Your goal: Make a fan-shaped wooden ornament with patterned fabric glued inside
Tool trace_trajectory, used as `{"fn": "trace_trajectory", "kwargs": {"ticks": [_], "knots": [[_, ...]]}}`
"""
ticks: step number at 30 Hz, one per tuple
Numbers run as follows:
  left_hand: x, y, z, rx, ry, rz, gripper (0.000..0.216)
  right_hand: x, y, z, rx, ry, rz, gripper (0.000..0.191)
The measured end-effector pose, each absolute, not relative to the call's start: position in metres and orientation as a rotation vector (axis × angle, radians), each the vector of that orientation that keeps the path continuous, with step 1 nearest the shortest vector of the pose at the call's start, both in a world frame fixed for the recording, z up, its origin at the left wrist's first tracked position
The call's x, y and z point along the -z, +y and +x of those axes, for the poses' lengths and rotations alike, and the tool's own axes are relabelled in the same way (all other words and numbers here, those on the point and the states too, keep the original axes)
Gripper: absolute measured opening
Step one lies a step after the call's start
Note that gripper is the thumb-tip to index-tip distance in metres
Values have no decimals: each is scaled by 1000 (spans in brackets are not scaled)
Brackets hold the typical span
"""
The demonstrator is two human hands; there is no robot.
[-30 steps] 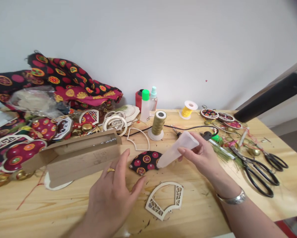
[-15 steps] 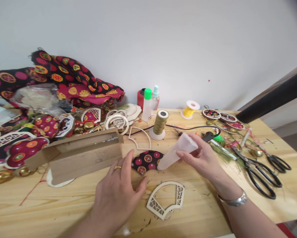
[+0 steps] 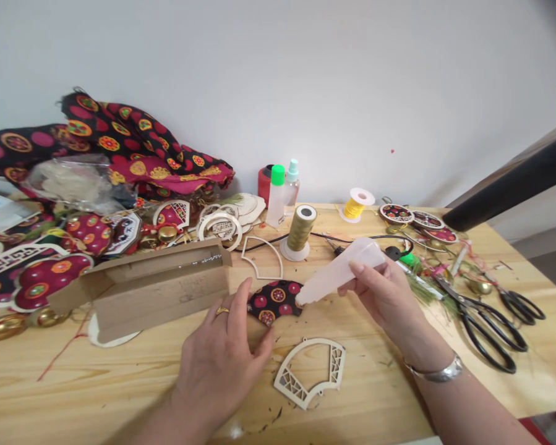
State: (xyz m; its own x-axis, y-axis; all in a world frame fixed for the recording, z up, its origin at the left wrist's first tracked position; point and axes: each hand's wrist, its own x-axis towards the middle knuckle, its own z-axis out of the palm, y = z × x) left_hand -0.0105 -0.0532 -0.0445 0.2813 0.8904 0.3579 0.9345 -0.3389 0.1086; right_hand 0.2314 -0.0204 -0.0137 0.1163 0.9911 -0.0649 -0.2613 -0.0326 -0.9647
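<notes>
A fan-shaped patch of black cloth with red and gold dots lies on the wooden table. My left hand rests beside it, fingers spread, fingertips touching the patch's left edge. My right hand grips a translucent white squeeze bottle, tilted with its tip at the patch's right edge. A pale wooden fan-shaped frame lies just in front of the patch. A second, thinner fan outline lies behind it.
A flat cardboard box sits to the left. Patterned fabric and ornaments pile up at the back left. A gold thread spool, small bottles, a yellow spool and black scissors stand around the right side.
My left hand slid right until its fingertips reached the cloth patch. My right hand lifted the bottle's rear a little, its tip staying at the patch's right edge.
</notes>
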Motion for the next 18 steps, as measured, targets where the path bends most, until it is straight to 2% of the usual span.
{"fn": "trace_trajectory", "kwargs": {"ticks": [10,18], "knots": [[42,-54,-10,510,-1755,-2460,64,13,-32,204,-1348,-1107,-1192,29],[42,-54,-9,473,-1775,-2458,65,17,-34,198,-1287,-1219,-1197,30]]}}
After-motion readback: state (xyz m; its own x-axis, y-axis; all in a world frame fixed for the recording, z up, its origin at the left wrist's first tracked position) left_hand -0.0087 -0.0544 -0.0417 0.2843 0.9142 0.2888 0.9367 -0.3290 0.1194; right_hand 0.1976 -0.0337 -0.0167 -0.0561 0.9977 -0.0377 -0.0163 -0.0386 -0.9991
